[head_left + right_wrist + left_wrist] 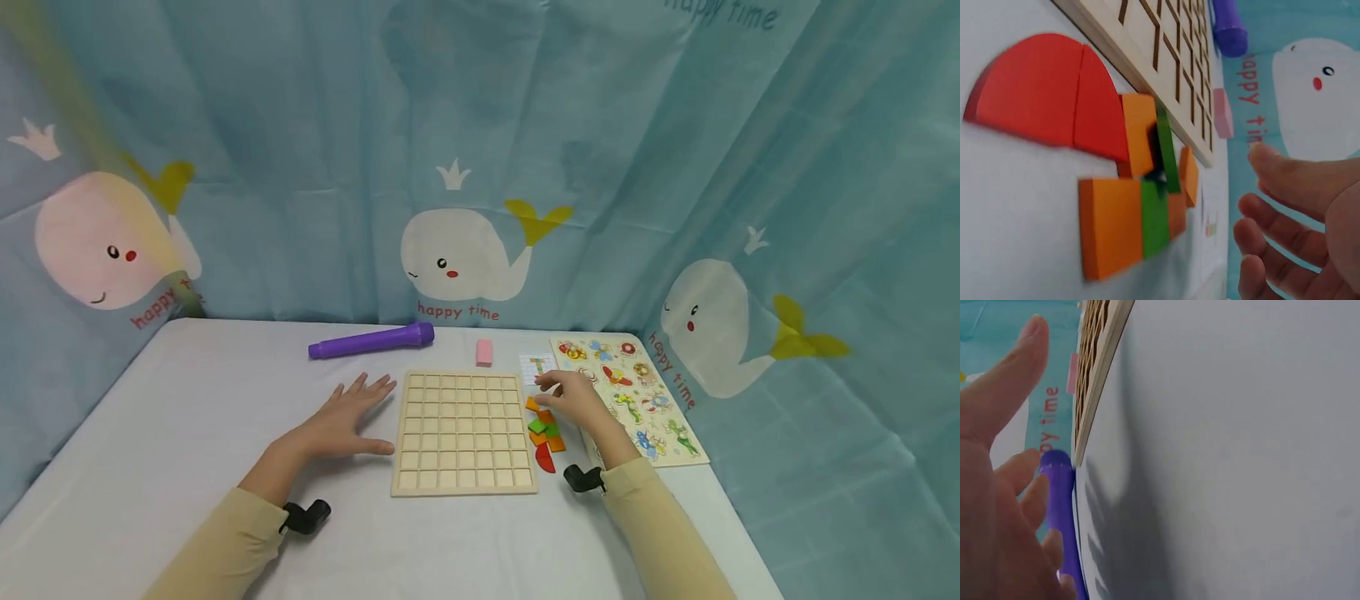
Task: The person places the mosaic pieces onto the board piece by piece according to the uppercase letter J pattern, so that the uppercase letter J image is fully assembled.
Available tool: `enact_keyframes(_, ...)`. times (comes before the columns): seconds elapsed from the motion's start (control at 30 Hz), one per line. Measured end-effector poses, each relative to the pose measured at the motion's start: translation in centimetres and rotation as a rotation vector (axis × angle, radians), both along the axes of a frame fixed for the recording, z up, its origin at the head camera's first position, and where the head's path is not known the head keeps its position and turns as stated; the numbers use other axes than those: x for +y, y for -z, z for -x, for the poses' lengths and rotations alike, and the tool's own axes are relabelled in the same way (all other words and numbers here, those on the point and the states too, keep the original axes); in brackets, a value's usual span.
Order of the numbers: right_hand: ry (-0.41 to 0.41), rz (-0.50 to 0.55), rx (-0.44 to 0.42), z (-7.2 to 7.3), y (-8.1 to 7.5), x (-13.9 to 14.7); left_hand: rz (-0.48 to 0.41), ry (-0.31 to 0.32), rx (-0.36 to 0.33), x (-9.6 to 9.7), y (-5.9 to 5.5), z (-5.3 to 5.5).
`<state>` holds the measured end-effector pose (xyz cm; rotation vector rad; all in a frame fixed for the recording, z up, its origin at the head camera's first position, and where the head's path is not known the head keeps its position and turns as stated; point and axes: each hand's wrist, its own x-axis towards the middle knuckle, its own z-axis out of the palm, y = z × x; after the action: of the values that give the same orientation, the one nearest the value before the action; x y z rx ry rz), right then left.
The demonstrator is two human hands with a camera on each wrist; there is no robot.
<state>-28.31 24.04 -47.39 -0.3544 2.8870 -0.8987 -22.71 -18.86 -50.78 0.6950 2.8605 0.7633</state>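
A square wooden grid board [465, 433] lies in the middle of the white table. Left of it, my left hand [341, 425] hovers with fingers spread, holding nothing; its shadow falls on the table in the left wrist view. My right hand [573, 398] is above the right side of the board, fingers loosely bent with nothing between them. Below it lie orange tiles [1116, 212], green tiles [1155, 219] and red rounded pieces [1038, 94] in a small pile. By the right fingertips lies a small printed card [534, 367], partly covered by the hand.
A purple microphone-shaped stick [371, 342] lies behind the left hand. Behind the board stands a pink block [483, 352]. A wooden board with animal pictures [678, 446] lies at the right edge, partly under the right arm. A blue whale-print curtain [322, 167] hangs behind the table.
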Motion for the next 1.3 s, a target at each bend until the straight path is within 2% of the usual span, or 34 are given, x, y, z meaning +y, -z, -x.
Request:
enact_keyframes(0.1, 0.01, -0.023, -0.011, 0.4, 0.7, -0.6, 0.019, 0.028, -0.057, 1.1, 0.2, 0.1)
enact_keyframes(0.2, 0.024, -0.043, -0.017, 0.7, 1.3, -0.8, 0.055, 0.026, -0.111, 1.8, 0.4, 0.4)
enact_keyframes(0.33, 0.032, -0.06, -0.031, 0.8, 1.6, -1.0, 0.103, 0.015, -0.149, 2.0, 1.0, 0.7)
enact_keyframes(0.67, 0.065, -0.05, -0.08, 1.1, 1.7, -1.4, 0.118, 0.001, -0.141, 2.4, 1.1, 0.6)
enact_keyframes(0.83, 0.073, -0.038, -0.091, 1.1, 1.1, -2.2, 0.127, -0.006, -0.148, 2.2, 1.6, 0.6)
enact_keyframes(1.03, 0.015, 0.002, -0.031, 1.4, 0.1, -3.9, 0.143, -0.011, -0.133, 2.2, 1.9, 0.5)
enact_keyframes(1.3, -0.064, 0.142, -0.033, 1.6, -0.3, -6.9, 0.152, -0.01, -0.144, 2.4, 1.6, 0.7)
